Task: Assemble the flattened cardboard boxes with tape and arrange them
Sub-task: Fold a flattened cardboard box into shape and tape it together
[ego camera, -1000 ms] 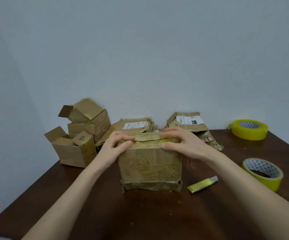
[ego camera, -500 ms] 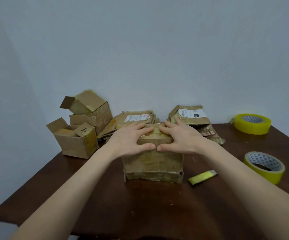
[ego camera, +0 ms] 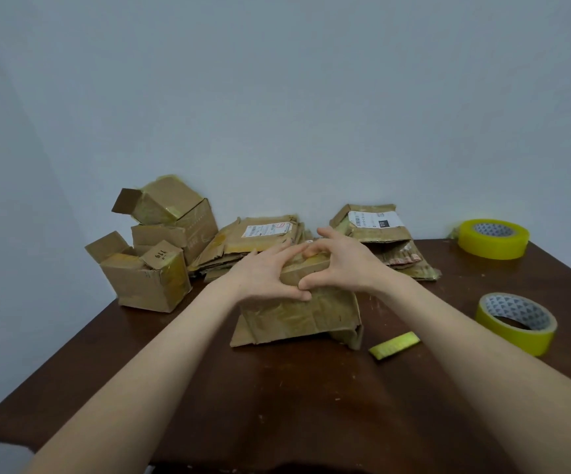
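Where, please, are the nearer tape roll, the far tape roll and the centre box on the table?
nearer tape roll (ego camera: 516, 336): head view, yellow outer wall.
far tape roll (ego camera: 492, 246): head view, yellow outer wall.
centre box (ego camera: 297, 316): head view, front face.

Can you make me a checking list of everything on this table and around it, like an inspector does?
Surface: dark brown table, with small pale scuffs.
Job's things: worn cardboard box in the middle, under both hands; assembled boxes stacked at far left; left flattened pile and right flattened pile by the wall; far tape roll and near tape roll, both yellow, on the right.
Clutter: small yellow strip beside the box; cannot tell what it is.
Hands: left hand and right hand press on the box's top, thumbs on its near face.
Cables: nothing seen.
Surroundings: plain pale wall behind and at left.
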